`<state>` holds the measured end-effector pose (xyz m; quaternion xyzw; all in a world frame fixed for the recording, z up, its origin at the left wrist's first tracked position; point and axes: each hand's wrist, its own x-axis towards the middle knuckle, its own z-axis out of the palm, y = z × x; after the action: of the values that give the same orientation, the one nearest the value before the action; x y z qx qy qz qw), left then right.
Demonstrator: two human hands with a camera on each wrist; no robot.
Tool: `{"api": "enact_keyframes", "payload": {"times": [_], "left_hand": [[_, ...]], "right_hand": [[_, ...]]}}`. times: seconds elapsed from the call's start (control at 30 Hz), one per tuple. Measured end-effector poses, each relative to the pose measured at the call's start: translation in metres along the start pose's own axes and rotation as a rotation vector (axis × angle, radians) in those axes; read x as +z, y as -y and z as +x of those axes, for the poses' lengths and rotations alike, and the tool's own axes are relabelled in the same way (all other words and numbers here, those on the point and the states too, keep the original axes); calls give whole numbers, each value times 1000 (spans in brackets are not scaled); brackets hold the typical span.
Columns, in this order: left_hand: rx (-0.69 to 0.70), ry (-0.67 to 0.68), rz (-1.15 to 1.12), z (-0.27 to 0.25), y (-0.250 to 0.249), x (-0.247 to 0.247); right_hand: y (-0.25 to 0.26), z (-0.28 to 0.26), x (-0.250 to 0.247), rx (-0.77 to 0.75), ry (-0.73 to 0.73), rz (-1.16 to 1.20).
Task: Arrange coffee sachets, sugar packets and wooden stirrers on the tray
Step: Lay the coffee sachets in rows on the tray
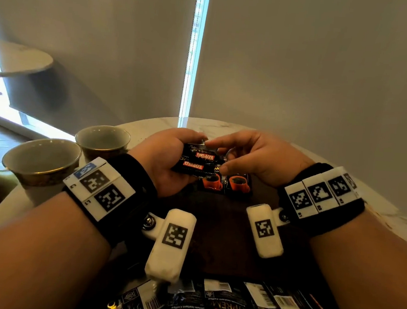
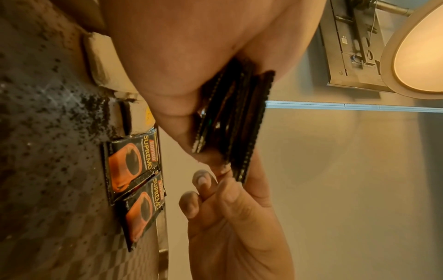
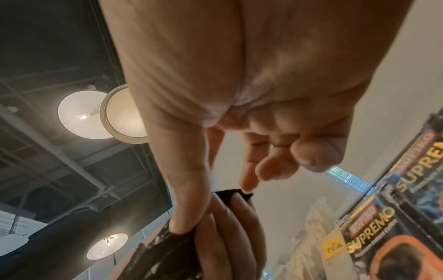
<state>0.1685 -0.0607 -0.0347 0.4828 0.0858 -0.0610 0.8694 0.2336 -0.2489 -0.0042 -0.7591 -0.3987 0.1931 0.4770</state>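
two forearms wearing black wristbands with white marker blocks reach into the middle of the head view, over a dark tray (image 1: 216, 228) on a pale round table (image 1: 151, 126). the left hand (image 1: 165, 158), just left of centre, curls its fingers and thumb around a small stack of black coffee sachets (image 1: 197, 162) with red kopiko labels; in the left wrist view the same stack (image 2: 230, 123) shows edge-on, clamped between thumb and fingers at the centre of the frame. the right hand (image 1: 251, 155), just right of centre, pinches the top sachet, forefinger on its far edge and thumb at its near edge, the other fingers loosely bent. directly below the hands, two sachets printed with orange cups (image 1: 227, 183) lie flat side by side on the tray. along the bottom edge of the head view more black sachets (image 1: 222, 304) lie spread out, some showing barcodes. two empty cups (image 1: 41, 158) stand at the middle left of the frame, on the table beside the tray.
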Motion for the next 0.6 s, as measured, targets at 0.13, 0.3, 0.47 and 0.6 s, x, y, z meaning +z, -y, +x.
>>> {"api": "enact_keyframes", "payload": {"times": [0.13, 0.3, 0.47, 0.6], "left_hand": [[-4, -34, 3, 3, 2, -1], [-12, 23, 71, 2, 5, 2], [-42, 53, 42, 4, 4, 1], [-31, 32, 81, 4, 5, 1]], "right_hand": [[5, -2, 5, 15, -9, -20], [1, 3, 11, -86, -147, 37], [-2, 5, 11, -108, -157, 87], [-2, 6, 14, -153, -184, 52]]}}
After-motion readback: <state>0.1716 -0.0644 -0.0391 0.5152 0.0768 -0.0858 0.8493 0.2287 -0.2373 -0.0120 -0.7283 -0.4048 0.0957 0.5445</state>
